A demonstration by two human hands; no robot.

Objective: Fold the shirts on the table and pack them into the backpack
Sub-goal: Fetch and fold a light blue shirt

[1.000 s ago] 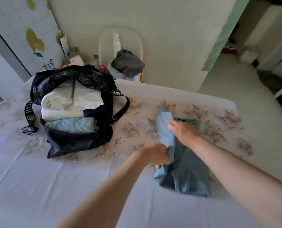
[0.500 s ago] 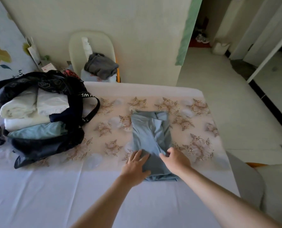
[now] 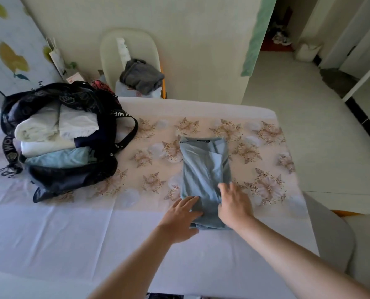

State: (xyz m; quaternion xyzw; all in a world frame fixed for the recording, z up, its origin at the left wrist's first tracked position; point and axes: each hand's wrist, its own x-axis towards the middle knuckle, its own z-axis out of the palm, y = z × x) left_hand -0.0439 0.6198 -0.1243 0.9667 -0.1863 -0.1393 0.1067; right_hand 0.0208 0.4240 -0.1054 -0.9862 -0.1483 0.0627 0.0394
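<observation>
A grey-blue shirt [image 3: 203, 169] lies folded into a long narrow strip on the table [image 3: 71, 234], collar end away from me. My left hand [image 3: 179, 216] lies on the shirt's near left corner, its fingers fairly straight. My right hand [image 3: 233, 203] rests on the near right part, fingers spread. A black backpack [image 3: 71, 180] lies open at the table's left, holding white rolled shirts [image 3: 50, 128] and a light blue folded shirt [image 3: 58, 158].
A pale chair [image 3: 128, 52] with a dark grey garment [image 3: 141, 76] stands behind the table's far edge. A grey seat [image 3: 331, 234] stands at the table's right side. A doorway opens onto the floor at the right. The tablecloth has a floral band.
One second ago both hands were folding the shirt's side over. Since then the shirt has been laid flat as a strip, and both hands have come to its near end.
</observation>
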